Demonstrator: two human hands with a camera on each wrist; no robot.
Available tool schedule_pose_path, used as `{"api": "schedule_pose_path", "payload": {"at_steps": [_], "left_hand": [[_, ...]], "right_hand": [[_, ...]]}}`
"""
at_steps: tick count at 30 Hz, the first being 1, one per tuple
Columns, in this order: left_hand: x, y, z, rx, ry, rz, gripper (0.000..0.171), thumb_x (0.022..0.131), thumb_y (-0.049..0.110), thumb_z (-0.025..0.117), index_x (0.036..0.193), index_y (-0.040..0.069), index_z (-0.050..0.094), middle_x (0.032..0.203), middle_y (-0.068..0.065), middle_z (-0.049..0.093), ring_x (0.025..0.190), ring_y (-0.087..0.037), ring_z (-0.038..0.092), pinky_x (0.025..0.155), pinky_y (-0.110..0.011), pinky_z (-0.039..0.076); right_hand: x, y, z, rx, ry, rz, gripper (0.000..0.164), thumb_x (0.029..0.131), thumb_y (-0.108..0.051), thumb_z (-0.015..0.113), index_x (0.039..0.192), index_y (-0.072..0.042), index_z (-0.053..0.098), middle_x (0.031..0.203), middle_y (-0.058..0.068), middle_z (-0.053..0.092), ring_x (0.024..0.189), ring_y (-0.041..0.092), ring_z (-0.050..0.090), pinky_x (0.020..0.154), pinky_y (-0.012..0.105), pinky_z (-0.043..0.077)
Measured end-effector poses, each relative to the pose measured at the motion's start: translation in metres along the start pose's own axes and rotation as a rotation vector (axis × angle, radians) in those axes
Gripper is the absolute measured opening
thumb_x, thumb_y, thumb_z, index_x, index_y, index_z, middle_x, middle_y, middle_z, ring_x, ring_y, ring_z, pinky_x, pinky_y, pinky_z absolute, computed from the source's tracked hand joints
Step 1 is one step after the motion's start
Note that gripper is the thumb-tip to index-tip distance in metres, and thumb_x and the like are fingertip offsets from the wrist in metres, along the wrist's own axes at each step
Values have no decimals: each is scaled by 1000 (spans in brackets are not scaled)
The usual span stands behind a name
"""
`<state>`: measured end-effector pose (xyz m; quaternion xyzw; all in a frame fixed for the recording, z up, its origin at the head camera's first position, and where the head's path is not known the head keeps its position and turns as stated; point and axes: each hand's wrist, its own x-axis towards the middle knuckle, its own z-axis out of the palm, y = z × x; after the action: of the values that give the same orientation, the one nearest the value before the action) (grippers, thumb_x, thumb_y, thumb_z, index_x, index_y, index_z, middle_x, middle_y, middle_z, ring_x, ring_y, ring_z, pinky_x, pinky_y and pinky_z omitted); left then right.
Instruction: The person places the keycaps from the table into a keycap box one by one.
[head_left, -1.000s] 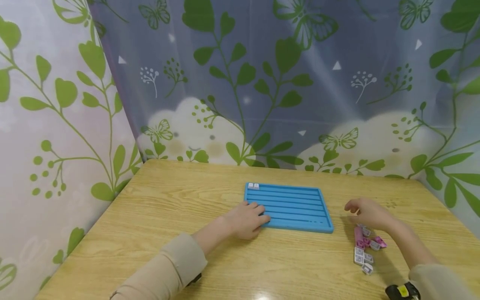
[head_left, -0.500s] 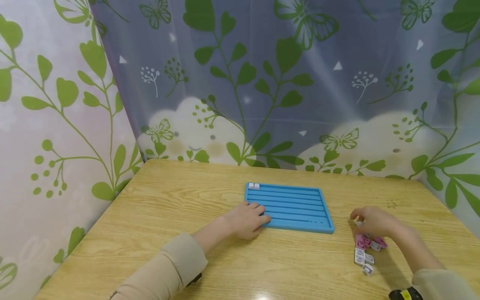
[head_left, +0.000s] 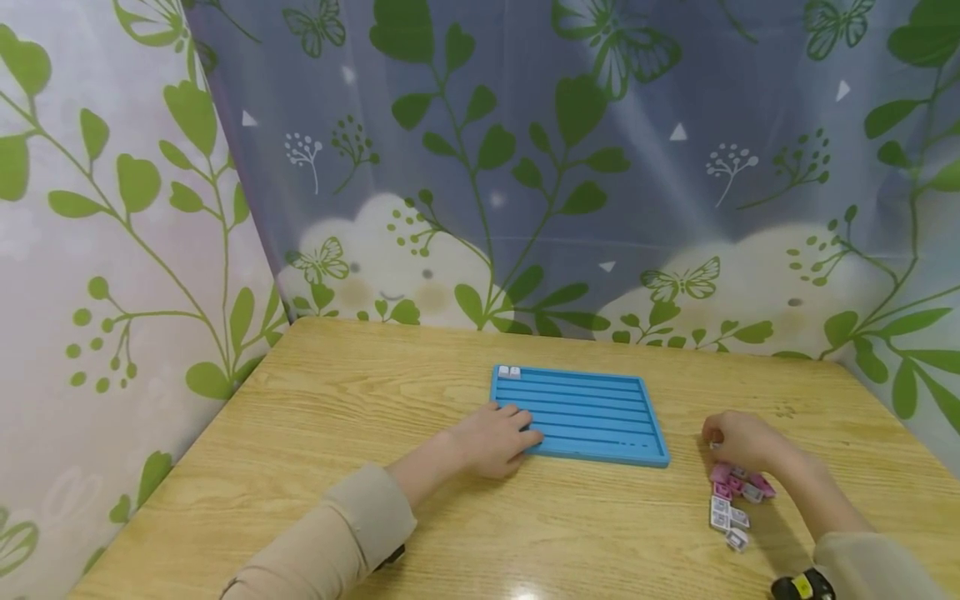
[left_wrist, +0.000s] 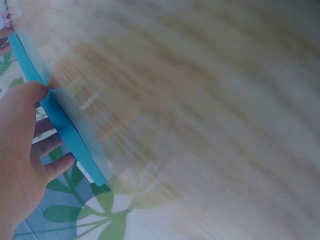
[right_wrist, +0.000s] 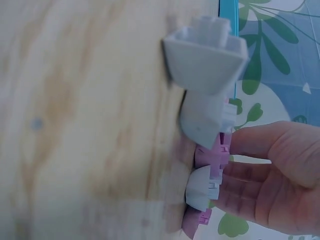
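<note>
In the head view a flat blue tray [head_left: 592, 457] with raised ridges lies on the table. Two white keycaps [head_left: 509, 372] sit side by side in its far left corner. My left hand [head_left: 491, 440] holds the near left corner, thumb at the front wall [left_wrist: 62, 122]. To the right, my right hand [head_left: 750, 442] pinches a small white keycap [head_left: 715, 446], mostly hidden by the fingers. Just below it lies a loose pile of pink keycaps [head_left: 723, 490] and white keycaps [head_left: 721, 514]. Up close in the right wrist view, one white keycap [right_wrist: 205, 62] shows its stem.
The wooden table [head_left: 360, 383] reaches back to a dark blue curtain [head_left: 517, 183] printed with leaves and butterflies. A pale patterned curtain [head_left: 135, 250] borders the left side. A black wrist strap [head_left: 802, 586] shows near the right sleeve.
My right hand has come down to the far end of the pile, and its fingers have closed on a white keycap. The left hand and tray stay put.
</note>
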<state>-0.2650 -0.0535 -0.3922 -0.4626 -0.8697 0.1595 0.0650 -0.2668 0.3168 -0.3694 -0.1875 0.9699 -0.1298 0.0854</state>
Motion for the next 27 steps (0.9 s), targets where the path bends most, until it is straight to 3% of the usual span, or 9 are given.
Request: {"api": "schedule_pose_path", "payload": {"at_steps": [15, 23, 27], "left_hand": [[0, 0, 2, 25, 18, -2, 35, 97, 34, 44, 129, 24, 51, 116, 1, 53, 101, -15, 51, 81, -31, 43], [0, 0, 2, 35, 19, 1, 34, 97, 34, 44, 129, 24, 52, 115, 1, 53, 100, -14, 51, 80, -30, 44], [0, 0, 2, 33, 17, 1, 34, 97, 33, 44, 129, 24, 51, 116, 1, 53, 101, -15, 51, 81, -31, 44]], "right_hand": [[-3, -3, -5, 57, 45, 66, 33, 71, 6, 52, 103, 12, 59, 88, 19, 59, 71, 24, 49, 58, 36, 39], [0, -9, -5, 23, 87, 28, 24, 80, 4, 51, 101, 10, 60, 93, 22, 61, 86, 40, 58, 68, 48, 47], [3, -11, -4, 15, 102, 24, 24, 78, 4, 51, 99, 9, 61, 91, 21, 61, 83, 38, 58, 67, 47, 47]]}}
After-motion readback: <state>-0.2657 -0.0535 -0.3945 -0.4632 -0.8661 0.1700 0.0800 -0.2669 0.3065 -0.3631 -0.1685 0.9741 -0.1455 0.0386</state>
